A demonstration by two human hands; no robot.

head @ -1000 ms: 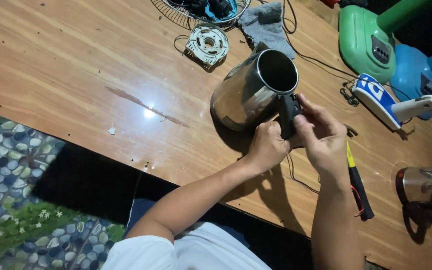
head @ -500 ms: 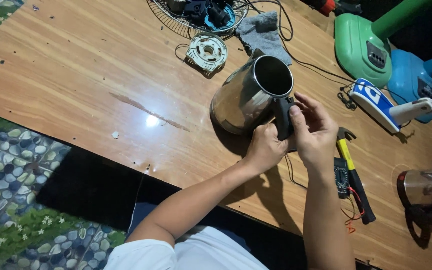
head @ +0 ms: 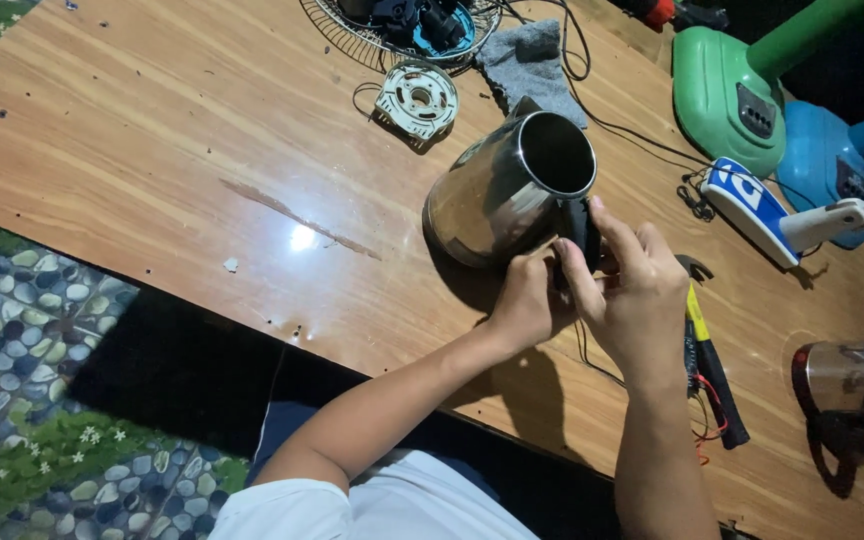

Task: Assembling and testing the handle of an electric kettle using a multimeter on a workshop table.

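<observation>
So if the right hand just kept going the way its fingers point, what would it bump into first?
The right hand points up and away, fingers already on the kettle's black handle. Straight on, it would likely meet the steel kettle body first; depth is hard to judge.

You are looking at one steel kettle (head: 507, 190) between your two hands, the left hand (head: 524, 300) and right hand (head: 632, 290), with one hammer (head: 707, 350) lying just right of your right hand. Beyond your hands you are seeing one grey cloth (head: 532, 65), one round cream motor part (head: 416, 100) and one wire fan guard (head: 352, 25). Further right, two fan bases are standing, one green (head: 727, 95) and one blue (head: 817, 160).
</observation>
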